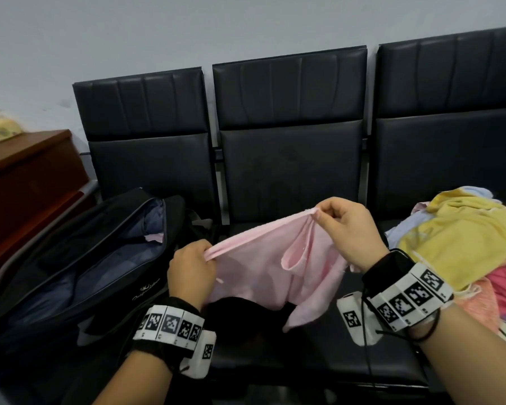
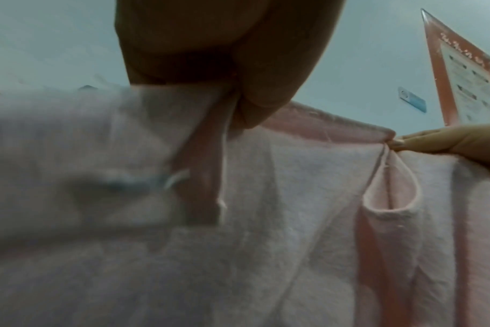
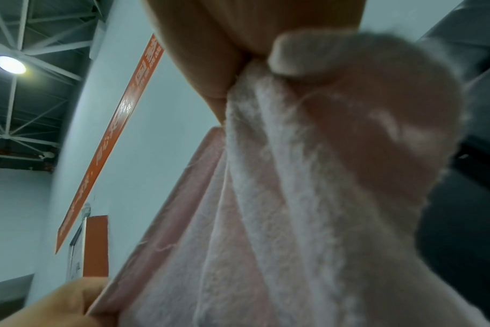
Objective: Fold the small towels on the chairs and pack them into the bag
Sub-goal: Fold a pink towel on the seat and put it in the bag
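Note:
A pale pink towel (image 1: pixel 263 264) hangs stretched between both hands above the middle chair seat (image 1: pixel 275 355). My left hand (image 1: pixel 192 270) pinches its left top corner, seen close in the left wrist view as the left hand (image 2: pixel 238 73) gripping the pink towel (image 2: pixel 294 199). My right hand (image 1: pixel 351 229) pinches the right top corner higher up; in the right wrist view the right hand (image 3: pixel 232 55) holds the bunched pink towel (image 3: pixel 280 177). A black bag (image 1: pixel 79 264) lies open on the left chair, a bit of pink cloth inside.
A heap of towels (image 1: pixel 462 238), yellow, pink, orange and pale blue, covers the right chair. A wooden cabinet (image 1: pixel 27 182) stands at far left. Black chair backs (image 1: pixel 289 112) line the grey wall behind.

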A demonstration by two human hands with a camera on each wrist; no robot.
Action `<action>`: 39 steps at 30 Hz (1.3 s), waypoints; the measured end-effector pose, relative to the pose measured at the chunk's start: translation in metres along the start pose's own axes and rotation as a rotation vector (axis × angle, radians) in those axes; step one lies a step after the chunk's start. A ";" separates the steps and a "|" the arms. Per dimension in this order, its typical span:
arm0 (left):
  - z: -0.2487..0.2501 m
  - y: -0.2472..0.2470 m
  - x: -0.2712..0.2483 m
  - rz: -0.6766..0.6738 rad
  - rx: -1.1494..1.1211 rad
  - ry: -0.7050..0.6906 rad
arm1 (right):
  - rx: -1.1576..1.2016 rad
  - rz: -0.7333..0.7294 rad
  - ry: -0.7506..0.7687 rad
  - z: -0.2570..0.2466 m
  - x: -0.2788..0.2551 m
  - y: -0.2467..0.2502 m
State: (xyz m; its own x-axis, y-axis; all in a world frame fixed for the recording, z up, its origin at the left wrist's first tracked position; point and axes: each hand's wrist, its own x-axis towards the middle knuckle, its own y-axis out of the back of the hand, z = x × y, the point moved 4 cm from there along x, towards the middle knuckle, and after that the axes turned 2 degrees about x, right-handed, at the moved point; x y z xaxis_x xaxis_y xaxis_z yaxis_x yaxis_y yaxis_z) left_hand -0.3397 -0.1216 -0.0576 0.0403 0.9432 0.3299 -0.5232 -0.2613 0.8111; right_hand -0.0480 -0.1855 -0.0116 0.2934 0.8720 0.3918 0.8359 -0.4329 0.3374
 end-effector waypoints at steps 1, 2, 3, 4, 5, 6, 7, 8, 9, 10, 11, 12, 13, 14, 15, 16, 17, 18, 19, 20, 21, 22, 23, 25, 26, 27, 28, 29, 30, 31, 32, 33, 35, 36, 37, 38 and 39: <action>-0.004 0.001 0.002 0.009 0.026 -0.004 | 0.001 0.015 0.002 0.001 0.001 0.001; -0.007 0.002 0.003 0.016 0.042 -0.010 | -0.001 0.027 0.004 0.002 0.002 0.002; -0.010 0.003 0.005 0.017 0.050 -0.015 | -0.006 0.034 0.005 0.003 0.002 0.003; -0.013 0.003 0.006 0.013 0.046 -0.018 | -0.015 0.037 0.006 0.004 0.002 0.003; -0.016 0.004 0.007 0.004 0.028 -0.013 | -0.026 0.039 0.005 0.005 0.003 0.003; -0.020 0.004 0.008 -0.010 -0.001 0.006 | -0.036 0.042 0.004 0.006 0.003 0.003; -0.023 0.005 0.009 -0.030 -0.037 0.035 | -0.043 0.048 0.002 0.007 0.003 0.004; -0.026 0.005 0.010 -0.050 -0.075 0.058 | -0.046 0.057 -0.001 0.009 0.004 0.005; -0.029 0.005 0.011 -0.073 -0.109 0.064 | -0.048 0.067 -0.007 0.011 0.004 0.006; -0.030 0.005 0.011 -0.098 -0.134 0.056 | -0.049 0.073 -0.016 0.013 0.005 0.007; -0.031 0.004 0.012 -0.122 -0.149 0.045 | -0.051 0.073 -0.028 0.015 0.005 0.008; -0.032 0.003 0.012 -0.142 -0.159 0.035 | -0.051 0.069 -0.040 0.017 0.005 0.008; -0.033 0.003 0.013 -0.155 -0.166 0.025 | -0.050 0.063 -0.049 0.019 0.004 0.008; -0.034 0.003 0.014 -0.159 -0.172 0.010 | -0.051 0.060 -0.056 0.021 0.004 0.008; -0.035 0.003 0.015 -0.152 -0.171 -0.011 | -0.055 0.059 -0.059 0.022 0.004 0.008; -0.036 0.004 0.016 -0.143 -0.161 -0.032 | -0.058 0.061 -0.061 0.023 0.003 0.009; -0.036 0.004 0.017 -0.137 -0.145 -0.049 | -0.056 0.064 -0.063 0.024 0.003 0.009; -0.037 0.005 0.017 -0.133 -0.132 -0.061 | -0.052 0.068 -0.066 0.025 0.003 0.009; -0.037 0.005 0.018 -0.131 -0.123 -0.069 | -0.051 0.071 -0.069 0.027 0.004 0.009; -0.039 0.005 0.018 -0.132 -0.117 -0.072 | -0.049 0.075 -0.078 0.029 0.004 0.009; -0.040 0.004 0.018 -0.136 -0.113 -0.063 | -0.044 0.080 -0.095 0.031 0.004 0.009; -0.043 0.004 0.018 -0.142 -0.114 -0.036 | -0.034 0.080 -0.120 0.034 0.005 0.009; -0.047 0.004 0.019 -0.152 -0.114 0.004 | -0.020 0.070 -0.154 0.037 0.005 0.009; -0.054 0.002 0.021 -0.200 -0.098 0.088 | 0.028 0.002 -0.242 0.045 0.002 0.006; -0.056 -0.001 0.020 -0.246 -0.091 0.123 | 0.050 -0.047 -0.277 0.047 -0.001 0.002; -0.056 -0.004 0.019 -0.304 -0.088 0.152 | 0.066 -0.094 -0.294 0.049 -0.004 -0.002; -0.055 -0.008 0.015 -0.362 -0.091 0.171 | 0.077 -0.130 -0.295 0.049 -0.007 -0.007; -0.052 -0.012 0.012 -0.405 -0.104 0.179 | 0.090 -0.152 -0.288 0.047 -0.010 -0.011; -0.048 -0.014 0.009 -0.425 -0.127 0.178 | 0.107 -0.169 -0.278 0.045 -0.013 -0.015; -0.042 -0.016 0.007 -0.427 -0.151 0.168 | 0.126 -0.188 -0.269 0.042 -0.015 -0.019; -0.035 -0.017 0.005 -0.419 -0.172 0.149 | 0.145 -0.212 -0.266 0.040 -0.016 -0.023; -0.027 -0.018 0.004 -0.406 -0.191 0.122 | 0.164 -0.242 -0.273 0.038 -0.017 -0.027; -0.007 -0.017 0.003 -0.359 -0.251 0.048 | 0.222 -0.303 -0.307 0.033 -0.019 -0.035; 0.004 -0.016 0.002 -0.329 -0.297 0.010 | 0.255 -0.324 -0.325 0.030 -0.019 -0.039; 0.015 -0.015 0.001 -0.304 -0.343 -0.027 | 0.286 -0.337 -0.337 0.027 -0.019 -0.041; 0.026 -0.013 -0.002 -0.288 -0.387 -0.067 | 0.316 -0.340 -0.344 0.025 -0.019 -0.044; 0.036 -0.012 -0.004 -0.290 -0.422 -0.111 | 0.345 -0.335 -0.344 0.022 -0.019 -0.045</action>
State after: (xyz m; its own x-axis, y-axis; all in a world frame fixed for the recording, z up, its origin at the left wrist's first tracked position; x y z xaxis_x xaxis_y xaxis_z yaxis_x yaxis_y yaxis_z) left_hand -0.3030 -0.1297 -0.0515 0.3122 0.9311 0.1888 -0.7736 0.1338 0.6194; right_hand -0.0812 -0.1776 -0.0531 0.0729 0.9973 -0.0079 0.9946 -0.0721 0.0746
